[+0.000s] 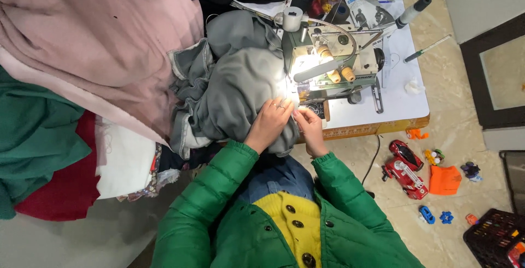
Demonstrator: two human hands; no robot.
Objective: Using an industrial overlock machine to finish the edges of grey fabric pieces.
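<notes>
Grey garment [235, 90] under both hands, beside sewing machine [333, 60]

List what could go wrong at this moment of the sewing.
1. Both the left hand and right hand pinch the grey fabric right beside the machine's lit needle area; a finger might get caught.
2. The bunched fabric could fold under and be stitched doubled.
</notes>
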